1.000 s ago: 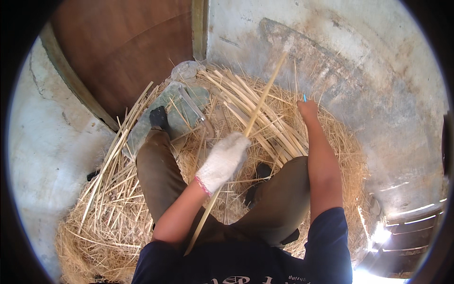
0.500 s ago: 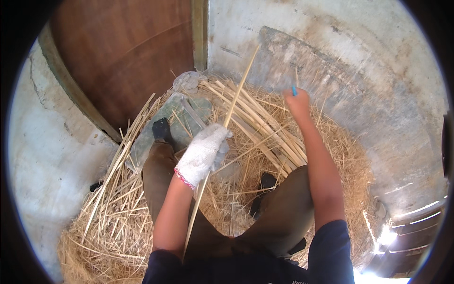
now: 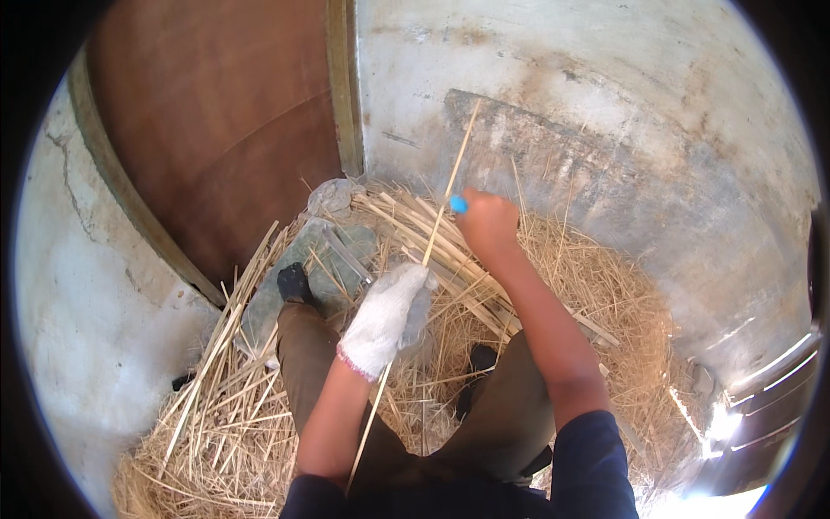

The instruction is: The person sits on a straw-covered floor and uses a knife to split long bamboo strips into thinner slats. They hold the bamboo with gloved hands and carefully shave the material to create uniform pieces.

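My left hand [image 3: 386, 311], in a white knitted glove with a red-edged cuff, is closed around a long, thin bamboo strip [image 3: 462, 164]. The strip slants from beside my left forearm up toward the wall. My bare right hand [image 3: 491, 223] makes a fist just right of the strip, beyond the glove. A small bright blue piece [image 3: 458, 204] shows at the thumb side of that fist, next to or touching the strip. Whether it is a tool's end or a finger covering, I cannot tell. Past the glove, a flat grey bar [image 3: 347, 253] lies over a greenish stone slab [image 3: 298, 251].
Split bamboo strips [image 3: 471, 298] lie bundled past my right knee, and more strips [image 3: 207, 346] are piled on the left. Straw-like shavings [image 3: 605, 285] cover the floor around my legs. Ahead stand a brown door [image 3: 216, 112] and a stained wall [image 3: 588, 112].
My right fist has come left and nearer, from out by the wall to beside the strip. My left hand still grips the strip. The view has tilted slightly.
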Demonstrator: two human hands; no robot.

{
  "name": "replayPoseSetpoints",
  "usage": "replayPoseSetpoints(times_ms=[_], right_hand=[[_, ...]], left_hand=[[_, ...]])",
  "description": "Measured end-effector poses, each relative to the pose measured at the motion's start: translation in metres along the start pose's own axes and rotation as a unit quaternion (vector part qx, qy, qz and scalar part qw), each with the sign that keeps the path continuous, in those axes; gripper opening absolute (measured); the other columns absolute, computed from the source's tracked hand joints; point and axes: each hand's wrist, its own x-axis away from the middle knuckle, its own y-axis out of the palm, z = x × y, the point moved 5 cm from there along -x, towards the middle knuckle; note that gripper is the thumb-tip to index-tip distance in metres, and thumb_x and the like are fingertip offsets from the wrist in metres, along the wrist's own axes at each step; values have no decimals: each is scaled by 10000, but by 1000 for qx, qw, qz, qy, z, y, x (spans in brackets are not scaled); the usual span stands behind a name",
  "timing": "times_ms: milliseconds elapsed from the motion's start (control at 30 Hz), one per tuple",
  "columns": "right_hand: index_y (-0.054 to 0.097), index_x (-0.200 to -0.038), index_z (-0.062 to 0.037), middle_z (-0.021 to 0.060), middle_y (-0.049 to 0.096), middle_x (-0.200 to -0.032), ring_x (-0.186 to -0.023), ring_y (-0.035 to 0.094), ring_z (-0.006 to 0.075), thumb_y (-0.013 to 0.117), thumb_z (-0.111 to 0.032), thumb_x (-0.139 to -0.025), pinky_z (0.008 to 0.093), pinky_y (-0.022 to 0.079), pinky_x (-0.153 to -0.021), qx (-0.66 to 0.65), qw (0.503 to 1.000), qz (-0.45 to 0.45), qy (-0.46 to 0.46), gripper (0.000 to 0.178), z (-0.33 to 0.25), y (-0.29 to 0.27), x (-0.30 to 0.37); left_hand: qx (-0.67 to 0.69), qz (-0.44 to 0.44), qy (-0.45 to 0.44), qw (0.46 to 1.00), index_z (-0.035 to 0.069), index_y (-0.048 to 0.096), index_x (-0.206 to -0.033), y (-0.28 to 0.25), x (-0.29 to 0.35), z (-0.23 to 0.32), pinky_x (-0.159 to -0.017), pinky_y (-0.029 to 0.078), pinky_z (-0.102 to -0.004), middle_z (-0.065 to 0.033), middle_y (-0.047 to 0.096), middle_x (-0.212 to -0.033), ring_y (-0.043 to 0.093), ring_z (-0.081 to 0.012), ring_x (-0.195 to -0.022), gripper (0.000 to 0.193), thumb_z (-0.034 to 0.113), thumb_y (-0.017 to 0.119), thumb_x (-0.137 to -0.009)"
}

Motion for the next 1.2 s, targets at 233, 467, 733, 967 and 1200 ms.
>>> replayPoseSetpoints(times_ms=[233, 467, 733, 967, 1200], right_hand=[[769, -911, -63, 186, 762, -895, -849, 759, 372, 661, -116, -879, 459, 600, -720, 33, 944, -97, 312, 125, 102, 10, -3], [787, -1017, -48, 181, 770, -1049, -981, 761, 353, 675, -158, -927, 433, 609, -785, 80, 887, -155, 427, 181, 164, 15, 27], [772, -1050, -29, 173, 770, -1052, -979, 760, 333, 667, -188, -924, 430, 602, -814, 63, 859, -153, 484, 229, 208, 46, 54], [734, -1059, 46, 211, 754, -910, -872, 742, 367, 658, -362, -861, 435, 570, -774, -24, 906, -131, 401, 461, 230, 62, 65], [727, -1005, -24, 201, 718, -788, -746, 699, 352, 652, -324, -880, 466, 558, -725, -168, 964, -164, 123, 333, 74, 59, 17]], left_hand=[[-43, -1, -72, 997, 143, 624, -977, 18, 22, -34, -410, 244, -232, 101, 396, -628, 321, -38, -474, 209, 313, 546, -1071], [-49, -22, -136, 989, 124, 611, -995, 19, 13, -65, -409, 270, -208, 106, 421, -636, 353, -28, -480, 221, 326, 559, -1070], [-17, -54, -146, 988, 94, 599, -1018, 3, 9, -73, -391, 265, -194, 97, 428, -641, 351, -30, -465, 227, 302, 534, -1082], [-62, 80, -90, 991, 114, 615, -1005, -36, 8, -48, -359, 367, -192, 58, 496, -664, 428, -35, -481, 177, 284, 586, -1042], [-86, 128, -32, 988, 105, 595, -966, -44, 2, -42, -382, 352, -206, 38, 528, -687, 443, -44, -489, 190, 286, 633, -1011]])
